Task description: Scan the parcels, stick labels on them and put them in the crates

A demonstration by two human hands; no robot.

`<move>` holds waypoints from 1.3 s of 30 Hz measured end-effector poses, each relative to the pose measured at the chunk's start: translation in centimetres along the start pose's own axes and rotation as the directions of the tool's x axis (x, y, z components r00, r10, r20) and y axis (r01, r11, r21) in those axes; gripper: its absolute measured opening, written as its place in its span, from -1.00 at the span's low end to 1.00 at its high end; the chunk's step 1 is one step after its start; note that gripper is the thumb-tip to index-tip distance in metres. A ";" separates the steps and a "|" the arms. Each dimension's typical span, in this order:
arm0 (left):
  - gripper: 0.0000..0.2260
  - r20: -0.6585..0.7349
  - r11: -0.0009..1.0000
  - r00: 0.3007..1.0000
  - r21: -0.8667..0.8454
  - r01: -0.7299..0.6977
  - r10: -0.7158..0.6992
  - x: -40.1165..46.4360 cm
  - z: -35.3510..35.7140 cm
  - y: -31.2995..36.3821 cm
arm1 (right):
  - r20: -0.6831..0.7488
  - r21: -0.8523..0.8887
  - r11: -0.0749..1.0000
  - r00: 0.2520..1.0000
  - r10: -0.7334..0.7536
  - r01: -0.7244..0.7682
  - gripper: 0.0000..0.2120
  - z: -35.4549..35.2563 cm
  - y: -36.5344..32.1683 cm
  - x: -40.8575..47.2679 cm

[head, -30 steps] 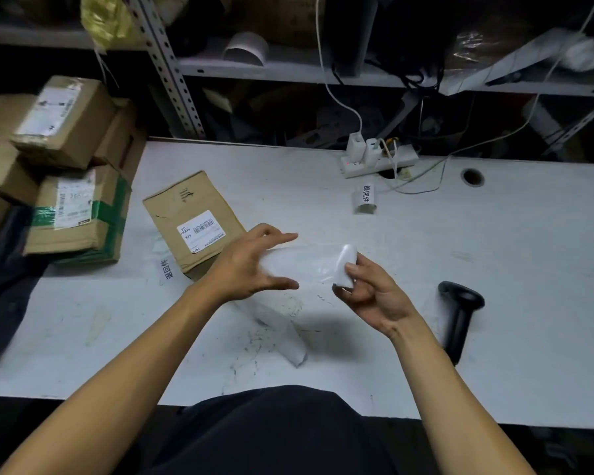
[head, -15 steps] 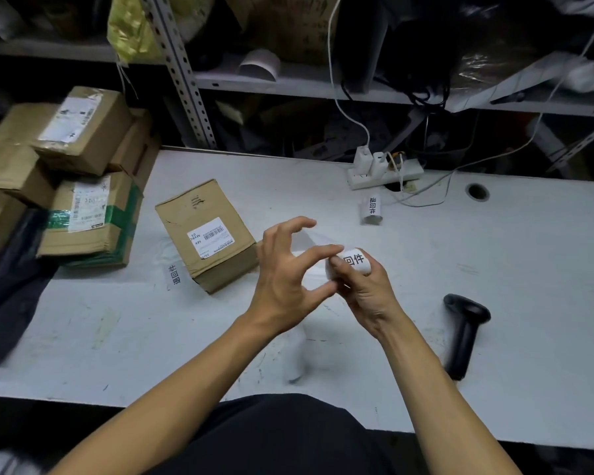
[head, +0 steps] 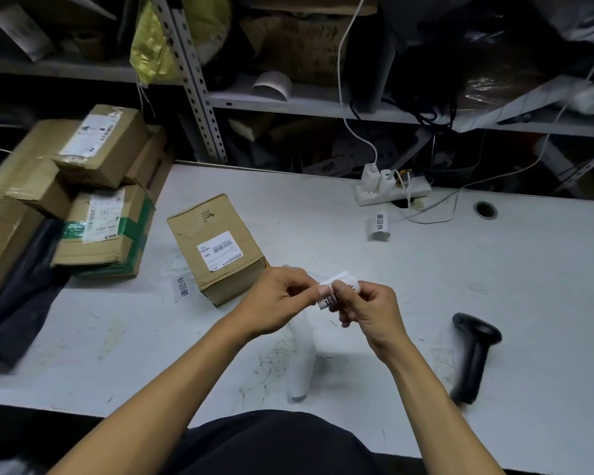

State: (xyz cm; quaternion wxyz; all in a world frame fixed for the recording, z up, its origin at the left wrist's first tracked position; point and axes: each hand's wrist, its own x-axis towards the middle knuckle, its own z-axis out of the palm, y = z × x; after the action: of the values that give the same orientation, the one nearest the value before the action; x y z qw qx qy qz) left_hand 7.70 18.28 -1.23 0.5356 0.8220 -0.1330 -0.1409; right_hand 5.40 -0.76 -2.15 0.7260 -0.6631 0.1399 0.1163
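Both hands meet above the white table (head: 426, 286) on a small white label roll (head: 336, 286) printed with black characters. My right hand (head: 369, 310) grips the roll, while my left hand (head: 278, 303) pinches its left end. A strip of backing paper (head: 300, 358) hangs down from the roll to the table. A brown cardboard parcel (head: 216, 248) with a barcode sticker lies just left of the hands. The black handheld scanner (head: 474, 354) lies on the table to the right.
A stack of taped cardboard parcels (head: 93, 200) sits at the left on dark plastic. Loose labels lie on the table, one (head: 379, 226) near the power strip (head: 391, 192) and another (head: 182, 289) beside the parcel. Cluttered metal shelving stands behind the table.
My left hand went from spread open beside the roll to pinching its end. Both hands shifted slightly. The backing strip now hangs below the roll.
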 end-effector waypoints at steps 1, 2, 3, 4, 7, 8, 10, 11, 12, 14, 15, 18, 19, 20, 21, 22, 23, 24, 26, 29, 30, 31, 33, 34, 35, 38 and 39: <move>-0.72 0.027 0.999 0.999 -0.035 0.042 -0.041 -0.1 -0.2 0.0 | 0.017 -0.016 1.000 1.000 0.008 -0.008 -0.65 0.1 0.0 -0.2; -0.67 0.049 0.996 0.996 -0.051 0.073 -0.071 -0.3 -0.5 -0.1 | 0.035 -0.038 0.999 0.999 0.016 -0.014 -0.67 0.1 0.1 -0.3; -0.64 0.066 0.995 0.994 -0.050 0.086 -0.083 -0.5 -0.7 -0.3 | 0.047 -0.062 0.998 0.999 0.019 -0.016 -0.66 0.2 0.2 -0.3; -0.64 0.072 0.996 0.994 -0.021 0.086 -0.084 -0.8 -0.8 -0.5 | 0.053 -0.083 0.996 0.998 0.020 -0.016 -0.63 0.3 0.2 -0.3; -0.84 0.027 0.999 0.999 -0.018 0.046 -0.045 -1.6 -0.8 -0.8 | 0.048 -0.096 0.995 0.999 0.006 -0.001 -0.51 0.7 0.1 -0.2; -0.84 0.003 0.997 0.999 -0.060 0.043 -0.043 -1.8 -0.7 -0.7 | 0.048 -0.104 0.995 0.999 0.001 0.004 -0.51 0.9 0.0 -0.2; -0.81 -0.022 0.989 0.999 -0.142 0.041 -0.045 -1.9 -0.7 -0.6 | 0.064 -0.138 0.990 0.998 -0.004 0.013 -0.58 1.2 -0.2 -0.1; -0.83 -0.027 0.984 0.998 -0.174 0.043 -0.048 -1.9 -0.7 -0.4 | 0.070 -0.143 0.990 0.998 -0.003 0.013 -0.63 1.3 -0.2 -0.1; -0.84 -0.037 0.977 0.998 -0.206 0.046 -0.055 -1.8 -0.7 -0.3 | 0.072 -0.137 0.991 0.997 0.000 0.010 -0.67 1.5 -0.3 0.0; -0.86 -0.053 0.959 0.994 -0.274 0.074 -0.092 -1.6 -0.8 -0.3 | 0.065 -0.103 0.995 0.998 0.004 0.003 -0.73 2.0 -0.4 0.1; -0.87 -0.056 0.953 0.993 -0.288 0.088 -0.109 -1.5 -1.0 -0.3 | 0.058 -0.083 0.997 0.998 0.006 -0.001 -0.74 2.2 -0.4 0.2; -0.87 -0.049 0.946 0.988 -0.300 0.124 -0.146 -1.3 -1.4 -0.7 | 0.063 -0.044 0.999 0.998 0.020 -0.017 -0.76 2.7 -0.5 0.4; -0.87 -0.042 0.938 0.985 -0.315 0.145 -0.167 -1.3 -1.6 -0.9 | 0.080 -0.048 0.999 0.997 0.024 -0.020 -0.77 2.8 -0.4 0.5; -0.87 -0.035 0.926 0.981 -0.338 0.169 -0.191 -1.3 -1.8 -1.1 | 0.103 -0.050 0.998 0.994 0.030 -0.025 -0.78 2.8 -0.4 0.5; -0.87 -0.030 0.911 0.975 -0.363 0.196 -0.222 -1.3 -2.0 -1.3 | 0.125 -0.049 0.998 0.992 0.032 -0.026 -0.78 2.8 -0.3 0.6; -0.87 -0.029 0.893 0.967 -0.390 0.224 -0.255 -1.4 -2.2 -1.7 | 0.147 -0.046 0.998 0.988 0.038 -0.032 -0.78 2.8 -0.2 0.8; -0.86 -0.028 0.871 0.956 -0.420 0.253 -0.292 -1.5 -2.3 -1.8 | 0.166 -0.036 0.999 0.985 0.043 -0.037 -0.78 2.9 0.0 1.0; -0.86 -0.034 0.847 0.943 -0.453 0.280 -0.330 -1.6 -2.5 -2.1 | 0.188 -0.025 0.999 0.981 0.052 -0.048 -0.79 2.9 0.2 1.3; -0.87 -0.080 0.792 0.911 -0.528 0.305 -0.404 -1.7 -2.9 -2.4 | 0.239 -0.005 0.997 0.968 0.079 -0.080 -0.82 3.0 0.7 1.7; -0.89 -0.247 0.684 0.794 -0.679 0.266 -0.555 -1.4 -4.7 -2.9 | 0.193 -0.010 0.981 0.962 0.191 -0.193 -0.63 2.3 1.5 2.3; -0.90 -0.322 0.699 0.752 -0.671 0.246 -0.574 -1.4 -5.7 -3.3 | 0.132 -0.052 0.972 0.963 0.235 -0.230 -0.49 1.6 1.9 2.4; -0.90 -0.386 0.743 0.731 -0.625 0.242 -0.563 -1.4 -6.7 -3.7 | 0.049 -0.156 0.951 0.959 0.278 -0.267 -0.38 0.8 2.1 2.4; -0.89 -0.455 0.852 0.752 -0.451 0.267 -0.477 -1.7 -8.3 -4.7 | -0.172 -0.480 0.812 0.944 0.283 -0.331 -0.26 0.0 2.9 2.3; -0.87 -0.474 0.900 0.774 -0.328 0.288 -0.420 -1.8 -8.9 -5.3 | -0.299 -0.570 0.739 0.928 0.222 -0.360 -0.24 0.1 3.2 2.3; -0.87 -0.486 0.931 0.795 -0.217 0.293 -0.363 -1.9 -9.1 -5.6 | -0.371 -0.571 0.736 0.914 0.164 -0.364 -0.26 0.7 3.0 2.4; -0.88 -0.512 0.989 0.846 -0.042 0.145 -0.146 -1.8 -9.1 -6.1 | -0.207 -0.190 0.893 0.906 0.369 -0.408 -0.46 5.5 0.7 3.5; -0.87 -0.526 0.998 0.850 0.029 0.050 -0.027 -1.6 -9.0 -6.4 | -0.069 -0.058 0.869 0.870 0.488 -0.492 -0.44 7.3 -0.2 4.0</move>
State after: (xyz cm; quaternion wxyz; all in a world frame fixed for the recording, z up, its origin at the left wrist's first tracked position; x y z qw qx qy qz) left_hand 10.05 28.94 -3.50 0.5316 0.8425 0.0321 0.0811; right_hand 9.51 6.45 -2.80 0.6441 -0.6350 0.3181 0.2843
